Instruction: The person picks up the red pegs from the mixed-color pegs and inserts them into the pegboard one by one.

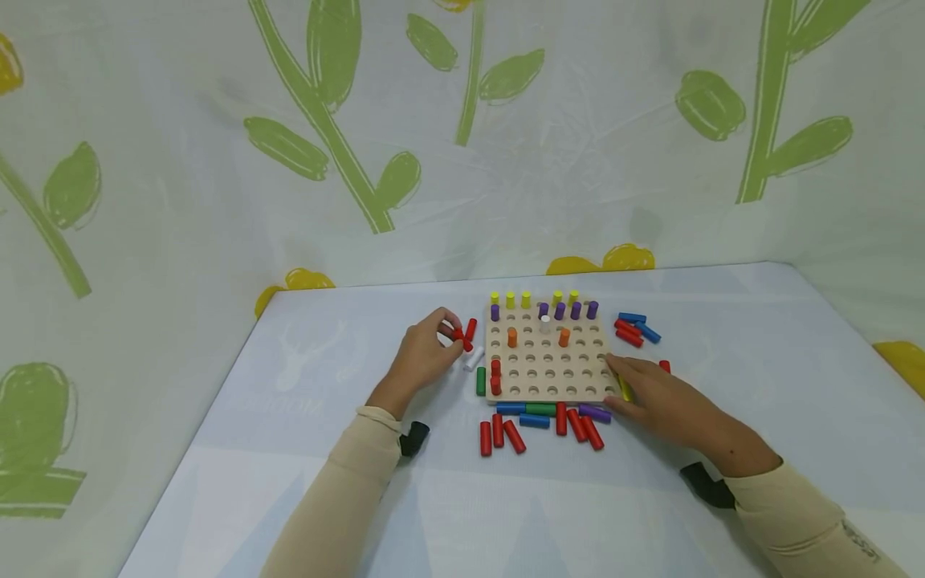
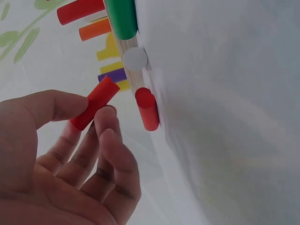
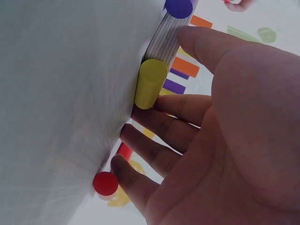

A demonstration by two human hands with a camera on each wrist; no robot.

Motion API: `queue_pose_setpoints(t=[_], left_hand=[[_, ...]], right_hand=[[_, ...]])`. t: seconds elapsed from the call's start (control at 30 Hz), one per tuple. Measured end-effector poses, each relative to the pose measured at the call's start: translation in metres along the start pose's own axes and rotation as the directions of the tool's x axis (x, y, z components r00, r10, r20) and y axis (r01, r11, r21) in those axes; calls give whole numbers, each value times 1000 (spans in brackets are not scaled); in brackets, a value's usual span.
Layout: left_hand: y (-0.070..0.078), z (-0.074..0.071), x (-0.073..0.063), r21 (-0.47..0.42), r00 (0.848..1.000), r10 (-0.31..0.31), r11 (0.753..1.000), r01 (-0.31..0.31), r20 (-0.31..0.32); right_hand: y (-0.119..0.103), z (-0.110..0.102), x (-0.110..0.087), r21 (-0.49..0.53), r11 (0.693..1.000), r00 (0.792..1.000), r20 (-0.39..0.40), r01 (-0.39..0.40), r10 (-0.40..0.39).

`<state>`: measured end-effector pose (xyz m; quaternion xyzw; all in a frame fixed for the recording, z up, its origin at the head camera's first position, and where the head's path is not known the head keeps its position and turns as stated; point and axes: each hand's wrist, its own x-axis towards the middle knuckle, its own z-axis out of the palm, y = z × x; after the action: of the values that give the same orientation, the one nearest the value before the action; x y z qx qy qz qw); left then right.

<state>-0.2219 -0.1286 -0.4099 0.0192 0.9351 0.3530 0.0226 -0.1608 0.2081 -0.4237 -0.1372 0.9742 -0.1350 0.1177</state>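
Pinching one red peg [image 2: 96,104], left hand [image 1: 421,355], two orange pegs [image 1: 512,337] in pegboard [image 1: 540,366]

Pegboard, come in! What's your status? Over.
Left grip pinches red peg. Right grip at right edge of pegboard, beside yellow peg. Pegboard partly filled. White peg between left grip and pegboard, maybe in the way.

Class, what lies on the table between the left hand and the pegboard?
The head view shows a loose red peg, a white peg and, farther down the picture, a green peg beside the board.
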Motion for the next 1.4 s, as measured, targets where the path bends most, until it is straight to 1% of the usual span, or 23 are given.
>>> queue_pose_setpoints(t=[0.13,0.2,0.5,0.63,0.77,0.87,0.93,1.0,1.2,1.4], left_hand=[[6,0,-2,-8,999,31,999,-31,-24],[8,0,-3,-15,999,36,999,-36,-29],[14,1,-5,-29,1000,17,999,-17,-20],[16,1,-7,-34,999,31,999,-31,-25],[19,1,-10,-45,997,64,997,-65,-38],[23,3,-13,-51,997,71,996,-72,-34],[25,4,-15,-52,998,63,997,-65,-23],[28,6,-16,-47,998,66,997,-67,-14],[34,10,-20,-11,993,120,993,-120,-12],[40,11,-26,12,989,151,988,-151,9]], right_hand=[[1,-1,0,-2,1000,1000,-10,5,-5],[0,-1,0,-1,1000,1000,-12,9,-9],[0,-4,0,-6,1000,1000,-7,2,-2],[0,-4,0,6,1000,1000,3,-3,3],[-1,-3,0,11,1000,1000,4,-4,4],[-1,-2,0,15,1000,1000,4,-5,5],[-1,-2,0,19,1000,1000,4,-5,5],[0,-1,-1,20,1000,1000,4,-3,3],[0,-1,-2,16,1000,1000,-4,2,-2],[0,-1,-1,17,1000,1000,-3,2,-2]])
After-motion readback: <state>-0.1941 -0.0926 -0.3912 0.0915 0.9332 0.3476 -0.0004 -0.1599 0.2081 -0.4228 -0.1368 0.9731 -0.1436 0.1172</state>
